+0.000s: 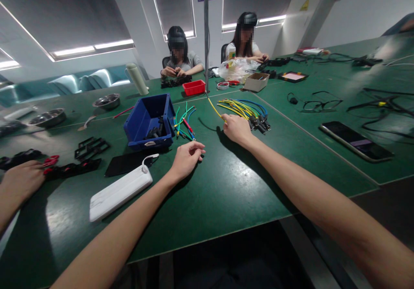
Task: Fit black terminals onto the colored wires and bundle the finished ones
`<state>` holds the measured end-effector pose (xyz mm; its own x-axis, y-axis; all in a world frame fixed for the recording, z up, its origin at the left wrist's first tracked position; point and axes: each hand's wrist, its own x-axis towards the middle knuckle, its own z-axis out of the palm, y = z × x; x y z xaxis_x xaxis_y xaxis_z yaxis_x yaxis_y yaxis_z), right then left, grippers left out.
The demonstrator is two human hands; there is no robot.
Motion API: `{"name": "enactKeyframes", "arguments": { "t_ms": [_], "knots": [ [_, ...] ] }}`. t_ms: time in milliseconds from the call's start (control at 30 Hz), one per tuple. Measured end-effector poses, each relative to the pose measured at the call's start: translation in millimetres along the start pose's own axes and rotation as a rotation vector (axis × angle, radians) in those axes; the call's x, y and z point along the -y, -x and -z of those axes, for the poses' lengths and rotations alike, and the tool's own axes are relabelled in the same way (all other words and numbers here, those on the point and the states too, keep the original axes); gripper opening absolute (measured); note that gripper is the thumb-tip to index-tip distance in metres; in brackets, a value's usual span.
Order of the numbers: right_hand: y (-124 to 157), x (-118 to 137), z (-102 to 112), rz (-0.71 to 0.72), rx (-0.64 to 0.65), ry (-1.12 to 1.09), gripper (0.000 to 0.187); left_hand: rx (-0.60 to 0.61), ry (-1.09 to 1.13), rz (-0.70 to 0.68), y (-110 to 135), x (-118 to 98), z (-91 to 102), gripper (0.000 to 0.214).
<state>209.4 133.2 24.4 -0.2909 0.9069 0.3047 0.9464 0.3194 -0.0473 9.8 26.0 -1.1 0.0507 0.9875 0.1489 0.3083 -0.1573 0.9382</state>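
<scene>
My right hand (237, 128) pinches a yellow wire (214, 108) that slants up and to the left from the fingertips. Just beyond that hand lies a bundle of yellow and blue wires (255, 108), with black sleeves on their near ends. My left hand (187, 159) hovers or rests low over the green table, its fingers loosely curled and apart, with nothing seen in them. Ahead of it is a small group of green, blue and red wires (185, 123). Beside these stands a blue bin (137, 125) with black sleeves (157, 129) inside.
A white power bank (121, 194) and a black phone (124, 164) lie left of my left arm. Another person's hand (22, 181) is at far left. A phone (355, 140) and glasses (320, 104) are on the right. Two people work across the table, near a red tray (194, 88).
</scene>
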Motion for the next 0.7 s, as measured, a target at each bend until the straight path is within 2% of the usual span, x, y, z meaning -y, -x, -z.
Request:
{"name": "enactKeyframes", "arguments": {
  "t_ms": [700],
  "knots": [
    [-1.7, -4.7, -9.6, 0.01, 0.065, 0.004, 0.031, 0.005, -0.012, 0.001, 0.5, -2.1, -0.4, 0.018]
  ]
}}
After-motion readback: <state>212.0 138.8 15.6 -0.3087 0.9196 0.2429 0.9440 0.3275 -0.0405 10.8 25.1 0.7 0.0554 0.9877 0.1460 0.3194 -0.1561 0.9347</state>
